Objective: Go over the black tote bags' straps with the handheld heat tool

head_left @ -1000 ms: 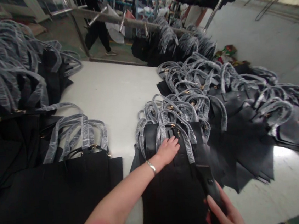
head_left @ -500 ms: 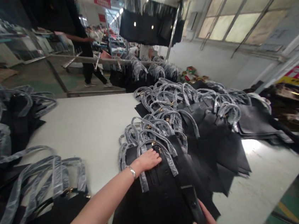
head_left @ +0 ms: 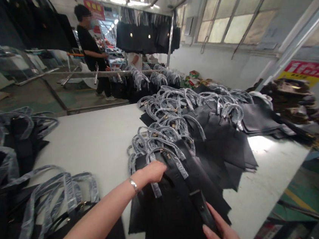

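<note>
- Left hand point(head_left: 155, 171): fingers curl inward on the upper part of the front black bag point(head_left: 169, 217), the landmark, where they lay more spread half a second earlier. Whether they pinch anything cannot be told.
- Right hand point(head_left: 225, 232): thumb and fingers pinch an elongated black item point(head_left: 206, 213) at the bag's right side. The item's exact nature is unclear.
- Effect of change: left-hand contact appears more local; the flat press across the bag's top is reduced.
- Bag position: flat on the counter point(head_left: 93, 141), corners of other black sheets or bags showing beneath its left side. Film-wrapped handles point(head_left: 178, 163) extend from its top, beside the left hand.
- Right of bag: overlapping black bags point(head_left: 222, 147) restrict lateral movement; bare counter shows beyond their lower corners, up to the slanting right edge.
- Left of bag: a bare strip separates it from the left-hand bags point(head_left: 110, 225).
- Widest clearance: beyond the bag, to its far left, reaching the counter's far edge; a metal rail point(head_left: 72, 74) stands past that edge.
</note>
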The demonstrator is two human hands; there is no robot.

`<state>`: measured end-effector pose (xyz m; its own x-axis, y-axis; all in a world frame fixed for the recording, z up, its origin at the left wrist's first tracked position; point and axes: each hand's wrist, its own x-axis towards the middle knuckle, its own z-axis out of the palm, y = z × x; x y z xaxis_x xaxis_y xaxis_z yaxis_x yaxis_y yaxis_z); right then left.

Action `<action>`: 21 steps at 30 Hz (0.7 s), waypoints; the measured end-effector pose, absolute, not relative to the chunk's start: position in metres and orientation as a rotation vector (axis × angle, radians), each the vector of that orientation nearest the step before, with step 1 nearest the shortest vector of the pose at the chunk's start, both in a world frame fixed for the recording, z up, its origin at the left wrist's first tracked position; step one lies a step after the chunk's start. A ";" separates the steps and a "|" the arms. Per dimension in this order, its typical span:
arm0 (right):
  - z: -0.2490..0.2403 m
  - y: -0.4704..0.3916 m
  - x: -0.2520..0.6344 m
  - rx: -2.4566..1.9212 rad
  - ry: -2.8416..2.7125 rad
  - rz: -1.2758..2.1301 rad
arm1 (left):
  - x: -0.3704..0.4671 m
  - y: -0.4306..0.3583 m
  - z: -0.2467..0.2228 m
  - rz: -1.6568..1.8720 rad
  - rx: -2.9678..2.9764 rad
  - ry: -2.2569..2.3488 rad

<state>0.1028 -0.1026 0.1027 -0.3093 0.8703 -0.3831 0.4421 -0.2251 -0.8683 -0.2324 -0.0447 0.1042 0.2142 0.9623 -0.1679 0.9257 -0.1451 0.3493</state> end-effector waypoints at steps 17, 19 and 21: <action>0.125 -0.091 0.052 -1.292 -1.597 2.359 | -0.148 -0.170 0.042 1.081 0.785 1.457; 0.128 -0.086 0.048 -1.341 -1.560 2.332 | -0.139 -0.173 0.038 1.233 0.589 1.372; 0.132 -0.083 0.046 -1.395 -1.529 2.224 | -0.132 -0.175 0.035 1.309 0.414 1.312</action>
